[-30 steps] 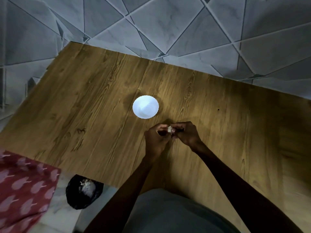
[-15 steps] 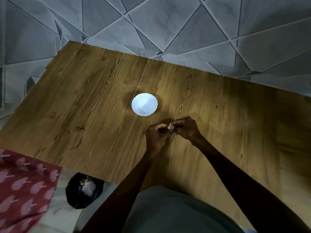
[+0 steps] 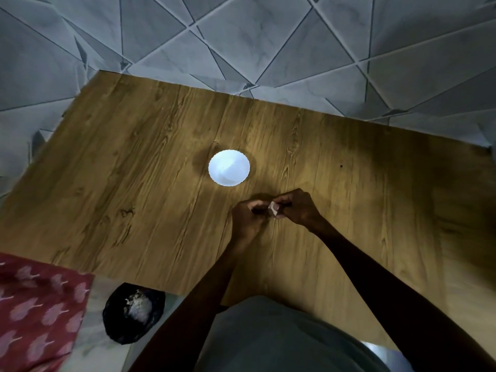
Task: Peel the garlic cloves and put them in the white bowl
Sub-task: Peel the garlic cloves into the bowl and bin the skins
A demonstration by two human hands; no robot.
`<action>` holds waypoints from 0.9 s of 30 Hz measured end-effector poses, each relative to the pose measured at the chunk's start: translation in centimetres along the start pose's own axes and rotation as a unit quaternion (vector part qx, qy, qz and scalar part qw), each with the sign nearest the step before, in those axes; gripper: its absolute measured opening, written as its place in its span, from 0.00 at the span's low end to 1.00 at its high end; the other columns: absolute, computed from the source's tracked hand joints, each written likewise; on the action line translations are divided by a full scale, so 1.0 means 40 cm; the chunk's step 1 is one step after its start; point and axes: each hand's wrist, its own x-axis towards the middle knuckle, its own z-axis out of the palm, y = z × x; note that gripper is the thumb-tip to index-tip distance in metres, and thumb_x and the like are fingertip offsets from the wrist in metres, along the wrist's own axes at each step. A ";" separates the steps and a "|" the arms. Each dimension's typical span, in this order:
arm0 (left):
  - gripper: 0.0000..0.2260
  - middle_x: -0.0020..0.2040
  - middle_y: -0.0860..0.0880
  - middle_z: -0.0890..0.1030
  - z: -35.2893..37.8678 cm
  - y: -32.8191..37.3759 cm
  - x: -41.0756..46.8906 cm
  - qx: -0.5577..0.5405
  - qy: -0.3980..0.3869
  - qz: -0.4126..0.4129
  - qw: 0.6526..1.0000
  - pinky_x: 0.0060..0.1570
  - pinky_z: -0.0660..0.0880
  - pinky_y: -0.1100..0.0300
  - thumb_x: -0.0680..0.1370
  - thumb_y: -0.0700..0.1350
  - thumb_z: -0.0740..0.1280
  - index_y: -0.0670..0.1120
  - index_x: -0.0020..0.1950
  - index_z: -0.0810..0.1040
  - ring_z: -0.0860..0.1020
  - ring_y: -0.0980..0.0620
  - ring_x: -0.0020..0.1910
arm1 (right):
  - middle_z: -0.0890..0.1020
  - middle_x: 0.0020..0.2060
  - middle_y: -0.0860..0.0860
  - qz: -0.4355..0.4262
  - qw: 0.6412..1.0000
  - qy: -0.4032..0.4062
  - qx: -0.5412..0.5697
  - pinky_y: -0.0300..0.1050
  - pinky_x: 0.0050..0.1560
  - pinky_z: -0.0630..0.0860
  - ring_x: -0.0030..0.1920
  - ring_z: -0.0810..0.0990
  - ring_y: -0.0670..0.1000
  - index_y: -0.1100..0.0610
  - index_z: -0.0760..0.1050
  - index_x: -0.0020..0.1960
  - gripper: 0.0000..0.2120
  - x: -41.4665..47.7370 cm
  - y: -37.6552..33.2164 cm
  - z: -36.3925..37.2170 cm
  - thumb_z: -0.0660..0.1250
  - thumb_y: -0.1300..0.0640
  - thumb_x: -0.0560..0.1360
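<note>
Pinching one garlic clove (image 3: 273, 209) between left hand (image 3: 248, 220) and right hand (image 3: 297, 208) — axis indiscernible — near one white bowl (image 3: 212, 167).

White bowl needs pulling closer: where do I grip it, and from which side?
Pinch the near rim of the white bowl from the person's side: it stands upright, open, its fluted lip free above the table. The left hand and right hand both pinch the garlic clove, so one likely must let go first.
</note>
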 end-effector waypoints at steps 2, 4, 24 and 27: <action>0.10 0.45 0.50 0.86 -0.006 -0.005 0.003 0.018 -0.011 0.004 1.000 0.52 0.79 0.58 0.71 0.38 0.75 0.43 0.51 0.85 0.83 0.54 0.45 | 0.87 0.43 0.56 -0.018 0.999 -0.010 -0.042 0.47 0.50 0.82 0.42 0.86 0.52 0.60 0.84 0.54 0.08 -0.003 -0.005 0.001 0.72 0.61 0.75; 0.09 0.44 0.52 0.85 -0.009 -0.005 0.009 0.030 -0.016 -0.002 0.999 0.48 0.77 0.65 0.71 0.40 0.76 0.44 0.50 0.85 0.82 0.58 0.44 | 0.87 0.43 0.56 -0.039 0.996 -0.017 -0.077 0.47 0.50 0.81 0.43 0.85 0.52 0.59 0.85 0.53 0.08 0.000 -0.007 0.003 0.72 0.60 0.75; 0.07 0.45 0.52 0.82 -0.051 -0.010 0.011 -0.011 -0.066 -0.112 0.991 0.37 0.72 0.75 0.75 0.40 0.72 0.43 0.52 0.84 0.79 0.58 0.41 | 0.83 0.45 0.53 -0.157 0.950 0.078 -0.260 0.47 0.47 0.79 0.46 0.81 0.53 0.57 0.81 0.50 0.06 -0.010 0.006 0.067 0.69 0.63 0.73; 0.08 0.46 0.44 0.84 -0.070 -0.014 -0.002 -0.112 -0.063 -0.152 0.980 0.35 0.77 0.69 0.74 0.33 0.71 0.37 0.52 0.83 0.83 0.52 0.40 | 0.82 0.45 0.53 -0.165 0.955 0.097 -0.228 0.45 0.45 0.79 0.45 0.81 0.52 0.57 0.81 0.50 0.04 -0.021 0.001 0.056 0.69 0.61 0.75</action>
